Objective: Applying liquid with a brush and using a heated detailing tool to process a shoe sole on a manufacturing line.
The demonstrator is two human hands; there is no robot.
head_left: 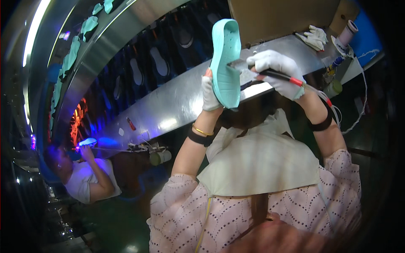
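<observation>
My left hand (209, 92), in a white glove with bare fingertips, grips a teal shoe sole (226, 80) by its lower left edge. The sole stands nearly upright, its hollow inner side with small holes near the top facing right. In my white-gloved right hand (278, 72) is a brush (276, 76) with a black handle and a red band. A tube trails from the handle's rear. The brush's flat, greyish head lies against the middle of the sole; where it meets the sole, its tip is hard to make out.
A long metal ledge (181, 101) runs ahead of me, beside a dark rack with shoe soles (159, 61). White gloves (315, 38), a pink spool (348, 33) and a green jar (333, 88) stand at right. Left, another person (90, 175) holds a sole under blue light.
</observation>
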